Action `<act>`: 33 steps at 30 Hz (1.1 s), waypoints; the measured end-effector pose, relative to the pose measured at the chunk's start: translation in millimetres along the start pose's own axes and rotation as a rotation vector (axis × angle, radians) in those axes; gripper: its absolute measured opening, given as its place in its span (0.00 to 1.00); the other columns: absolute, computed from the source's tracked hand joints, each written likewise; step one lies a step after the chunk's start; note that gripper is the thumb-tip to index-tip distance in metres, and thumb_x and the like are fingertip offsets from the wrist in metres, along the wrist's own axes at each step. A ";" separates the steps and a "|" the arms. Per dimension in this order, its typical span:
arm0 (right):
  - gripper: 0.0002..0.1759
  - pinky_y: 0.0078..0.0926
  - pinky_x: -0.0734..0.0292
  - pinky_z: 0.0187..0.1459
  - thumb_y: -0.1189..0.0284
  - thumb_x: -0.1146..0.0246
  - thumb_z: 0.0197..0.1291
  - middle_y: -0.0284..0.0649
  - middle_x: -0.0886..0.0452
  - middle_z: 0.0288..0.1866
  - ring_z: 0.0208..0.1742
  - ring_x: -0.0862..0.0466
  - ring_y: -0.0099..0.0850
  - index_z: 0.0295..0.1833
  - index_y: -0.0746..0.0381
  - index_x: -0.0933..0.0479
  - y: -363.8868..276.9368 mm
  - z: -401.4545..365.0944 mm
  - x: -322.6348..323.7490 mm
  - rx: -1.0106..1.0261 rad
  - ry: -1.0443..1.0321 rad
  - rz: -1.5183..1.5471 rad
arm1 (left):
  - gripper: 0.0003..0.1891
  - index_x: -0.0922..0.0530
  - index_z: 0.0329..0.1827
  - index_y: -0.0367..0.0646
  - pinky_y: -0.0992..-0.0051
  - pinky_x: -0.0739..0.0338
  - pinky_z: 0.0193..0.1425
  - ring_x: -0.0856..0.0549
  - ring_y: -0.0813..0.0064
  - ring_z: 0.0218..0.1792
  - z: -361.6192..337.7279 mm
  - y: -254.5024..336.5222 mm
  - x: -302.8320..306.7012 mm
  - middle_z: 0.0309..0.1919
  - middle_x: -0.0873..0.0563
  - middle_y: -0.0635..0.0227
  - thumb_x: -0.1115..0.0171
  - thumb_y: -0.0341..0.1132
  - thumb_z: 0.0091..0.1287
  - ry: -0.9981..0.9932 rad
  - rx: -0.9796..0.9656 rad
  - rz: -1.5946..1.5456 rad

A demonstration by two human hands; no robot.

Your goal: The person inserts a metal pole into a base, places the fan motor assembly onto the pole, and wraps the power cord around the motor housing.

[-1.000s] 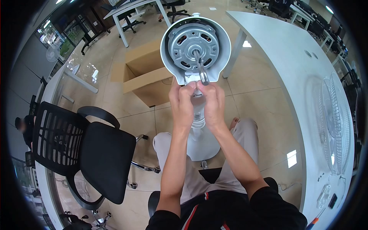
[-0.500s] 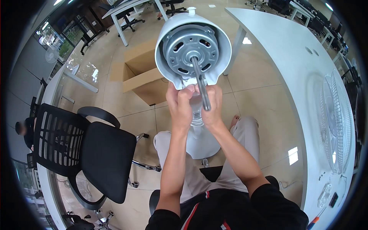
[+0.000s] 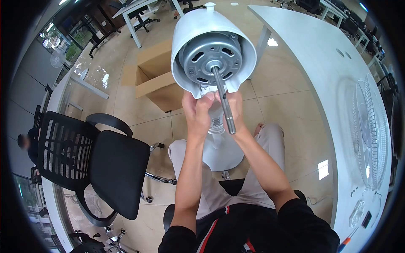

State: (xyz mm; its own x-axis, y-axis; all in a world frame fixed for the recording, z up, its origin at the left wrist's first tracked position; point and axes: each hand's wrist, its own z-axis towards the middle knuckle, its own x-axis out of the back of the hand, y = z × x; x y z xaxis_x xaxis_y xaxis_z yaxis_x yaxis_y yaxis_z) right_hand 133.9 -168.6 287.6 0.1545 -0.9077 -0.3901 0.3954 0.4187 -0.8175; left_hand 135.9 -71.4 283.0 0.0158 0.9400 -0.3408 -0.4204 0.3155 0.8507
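A white fan motor housing point(image 3: 192, 31) faces me, with a silver motor point(image 3: 213, 59) inside and a long metal shaft point(image 3: 223, 99) pointing toward me and down. My left hand point(image 3: 197, 116) and my right hand point(image 3: 234, 111) are wrapped around the neck just under the housing, thumbs near its lower edge. Some fingertips are hidden behind the housing and the shaft. Below them the white stand runs down to a round white base point(image 3: 221, 154) between my legs.
An open cardboard box point(image 3: 162, 90) is on the floor ahead. A black chair point(image 3: 120, 168) stands at the left. The white table point(image 3: 312, 46) at the right holds fan grilles point(image 3: 367, 130), small parts and a screwdriver point(image 3: 345, 243). Another person sits at far left.
The motor housing has tipped slightly, showing more of its top, and the shaft end points lower. Both hands keep their hold around the neck.
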 end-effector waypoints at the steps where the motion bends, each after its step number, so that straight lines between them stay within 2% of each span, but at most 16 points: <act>1: 0.18 0.27 0.26 0.48 0.67 0.44 0.60 0.39 0.17 0.38 0.42 0.19 0.28 0.50 0.69 0.25 -0.7 1.0 0.8 0.002 -0.009 -0.010 | 0.23 0.26 0.59 0.32 0.72 0.27 0.58 0.19 0.76 0.50 0.3 0.3 -0.7 0.49 0.17 0.64 0.39 0.36 0.64 -0.004 -0.002 0.004; 4: 0.19 0.27 0.26 0.52 0.67 0.42 0.63 0.39 0.17 0.44 0.47 0.19 0.27 0.55 0.69 0.26 -3.2 4.2 7.3 -0.043 -0.060 -0.024 | 0.17 0.23 0.54 0.35 0.74 0.29 0.58 0.21 0.79 0.50 2.7 2.7 -3.1 0.48 0.19 0.69 0.39 0.39 0.69 -0.018 -0.038 0.005; 7: 0.22 0.28 0.27 0.57 0.66 0.39 0.66 0.40 0.18 0.51 0.53 0.20 0.26 0.59 0.69 0.26 -3.6 2.9 11.2 -0.091 -0.066 -0.005 | 0.27 0.29 0.64 0.33 0.70 0.30 0.63 0.21 0.73 0.56 0.4 2.1 1.3 0.56 0.20 0.62 0.38 0.37 0.63 -0.036 0.001 0.047; 10: 0.25 0.28 0.28 0.61 0.64 0.35 0.66 0.40 0.19 0.56 0.57 0.21 0.26 0.63 0.69 0.27 -3.6 1.1 16.9 -0.121 -0.105 0.010 | 0.32 0.32 0.68 0.34 0.68 0.31 0.66 0.24 0.71 0.59 -5.9 -0.6 7.3 0.62 0.24 0.60 0.36 0.38 0.61 -0.105 -0.126 0.060; 13: 0.28 0.28 0.28 0.62 0.63 0.32 0.66 0.41 0.19 0.58 0.58 0.21 0.27 0.65 0.68 0.28 -7.0 0.6 21.5 -0.141 -0.130 -0.022 | 0.35 0.35 0.69 0.35 0.67 0.32 0.68 0.25 0.68 0.62 -12.2 -10.7 13.1 0.64 0.27 0.59 0.33 0.34 0.58 -0.106 -0.123 0.117; 14: 0.29 0.28 0.28 0.62 0.63 0.32 0.66 0.41 0.19 0.58 0.58 0.21 0.27 0.65 0.68 0.28 -10.4 1.7 22.9 -0.147 -0.142 -0.021 | 0.39 0.35 0.69 0.36 0.65 0.31 0.68 0.24 0.63 0.62 -13.6 -21.1 14.5 0.61 0.25 0.57 0.29 0.31 0.53 -0.068 -0.073 0.166; 17: 0.29 0.27 0.28 0.62 0.62 0.31 0.65 0.41 0.19 0.58 0.59 0.21 0.26 0.65 0.68 0.28 -10.1 2.0 22.8 -0.131 -0.123 0.008 | 0.42 0.36 0.69 0.36 0.62 0.29 0.67 0.22 0.60 0.62 -22.6 -36.2 5.6 0.60 0.23 0.54 0.25 0.31 0.50 -0.003 -0.076 0.450; 18: 0.29 0.27 0.27 0.61 0.62 0.30 0.65 0.41 0.19 0.58 0.58 0.20 0.26 0.65 0.68 0.28 -7.5 1.3 20.1 -0.105 -0.106 0.035 | 0.46 0.37 0.69 0.35 0.61 0.27 0.64 0.20 0.57 0.61 -23.4 -39.4 -0.8 0.59 0.21 0.51 0.20 0.35 0.47 0.094 -0.075 0.512; 22: 0.30 0.26 0.24 0.56 0.61 0.27 0.62 0.42 0.17 0.54 0.53 0.18 0.26 0.62 0.69 0.27 -7.5 -4.7 8.5 -0.057 0.002 0.031 | 0.46 0.37 0.69 0.36 0.61 0.24 0.62 0.17 0.56 0.58 -20.7 -39.0 -10.0 0.58 0.19 0.51 0.18 0.39 0.49 0.185 -0.031 0.542; 24: 0.31 0.26 0.23 0.54 0.59 0.26 0.60 0.43 0.16 0.52 0.51 0.17 0.26 0.59 0.70 0.26 -8.4 -5.9 3.9 -0.034 0.049 0.000 | 0.46 0.36 0.69 0.36 0.62 0.24 0.62 0.17 0.56 0.59 -18.4 -38.1 -9.5 0.58 0.19 0.50 0.18 0.40 0.49 0.148 -0.046 0.530; 29: 0.32 0.26 0.23 0.54 0.59 0.26 0.60 0.45 0.16 0.52 0.51 0.17 0.28 0.59 0.71 0.25 -6.5 -10.1 -7.0 0.038 0.093 -0.068 | 0.41 0.32 0.62 0.37 0.63 0.23 0.59 0.14 0.56 0.55 -11.7 -40.0 1.1 0.52 0.16 0.51 0.17 0.40 0.48 0.087 -0.076 0.559; 33: 0.32 0.27 0.23 0.55 0.59 0.26 0.60 0.45 0.16 0.53 0.52 0.17 0.28 0.61 0.71 0.26 -5.6 -10.1 -4.4 0.045 0.059 -0.089 | 0.38 0.31 0.59 0.37 0.63 0.21 0.56 0.14 0.57 0.53 -16.4 -40.0 -2.0 0.51 0.15 0.52 0.18 0.40 0.48 0.138 -0.089 0.559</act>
State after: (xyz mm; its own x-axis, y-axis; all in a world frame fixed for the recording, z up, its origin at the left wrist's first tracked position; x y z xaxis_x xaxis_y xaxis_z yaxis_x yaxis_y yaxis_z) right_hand 121.9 -166.7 289.6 0.0645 -0.9374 -0.3421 0.4453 0.3339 -0.8308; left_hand 137.8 -88.0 243.0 -0.3459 0.9333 0.0961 -0.4053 -0.2411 0.8818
